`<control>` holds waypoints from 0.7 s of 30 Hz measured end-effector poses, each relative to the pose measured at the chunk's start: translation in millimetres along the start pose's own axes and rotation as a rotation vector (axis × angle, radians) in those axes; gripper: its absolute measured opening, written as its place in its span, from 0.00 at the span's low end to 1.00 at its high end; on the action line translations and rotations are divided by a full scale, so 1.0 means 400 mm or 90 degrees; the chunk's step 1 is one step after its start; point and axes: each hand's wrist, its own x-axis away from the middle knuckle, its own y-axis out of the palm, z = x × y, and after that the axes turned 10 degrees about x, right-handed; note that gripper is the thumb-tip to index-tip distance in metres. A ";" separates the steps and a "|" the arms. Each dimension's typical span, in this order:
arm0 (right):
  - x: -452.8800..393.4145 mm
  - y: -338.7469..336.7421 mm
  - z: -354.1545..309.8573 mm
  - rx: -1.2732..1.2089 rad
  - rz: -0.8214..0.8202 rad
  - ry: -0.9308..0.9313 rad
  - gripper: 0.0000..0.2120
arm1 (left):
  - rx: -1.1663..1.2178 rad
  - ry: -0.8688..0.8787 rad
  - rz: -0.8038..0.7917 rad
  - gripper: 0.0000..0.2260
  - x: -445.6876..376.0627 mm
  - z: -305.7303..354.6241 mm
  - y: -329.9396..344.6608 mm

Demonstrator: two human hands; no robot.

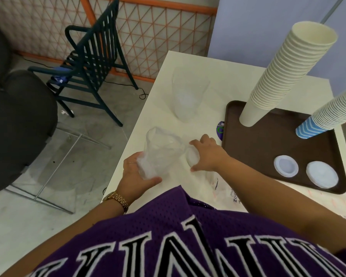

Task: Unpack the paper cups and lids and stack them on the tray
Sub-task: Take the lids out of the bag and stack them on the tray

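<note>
A brown tray point(268, 148) on the cream table point(214, 74) holds a tall stack of cream paper cups point(278, 76), a second stack of cups with a blue striped one at its base point(328, 114), and two stacks of white lids point(286, 166) point(322, 174). At the table's near left edge my left hand point(134, 176) grips the closed end of a clear plastic bag point(160, 154) with white lids in it. My right hand point(206, 154) grips a stack of white lids point(192, 158) at the bag's open end.
An empty clear plastic bag point(188, 94) lies farther back on the table. A purple item point(220, 129) peeks out by the tray's left edge. Printed wrapping lies near my body at the right. A dark slatted chair point(88, 62) and a black seat point(18, 120) stand on the floor to the left.
</note>
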 end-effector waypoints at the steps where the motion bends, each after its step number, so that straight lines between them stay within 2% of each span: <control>1: 0.002 -0.003 -0.001 0.001 0.008 0.007 0.47 | 0.002 0.002 -0.002 0.40 -0.001 -0.001 -0.001; 4: 0.003 -0.009 -0.007 0.008 0.006 0.023 0.48 | 0.002 0.005 -0.006 0.39 -0.004 0.000 -0.001; 8: -0.001 -0.001 -0.015 0.039 -0.048 0.028 0.54 | 0.004 -0.005 -0.008 0.40 -0.006 0.002 -0.002; 13: -0.001 0.018 -0.017 0.065 -0.029 0.014 0.48 | 0.008 -0.016 -0.013 0.42 -0.008 0.000 -0.006; 17: 0.014 0.000 -0.006 0.009 -0.050 0.030 0.56 | 0.006 -0.013 -0.014 0.40 -0.012 0.015 -0.005; 19: 0.028 -0.030 -0.006 -0.136 0.007 0.042 0.51 | 0.003 -0.007 -0.013 0.41 -0.018 0.023 -0.005; 21: 0.043 -0.077 -0.017 -0.308 0.113 0.058 0.36 | -0.001 0.007 -0.011 0.41 -0.024 0.031 0.000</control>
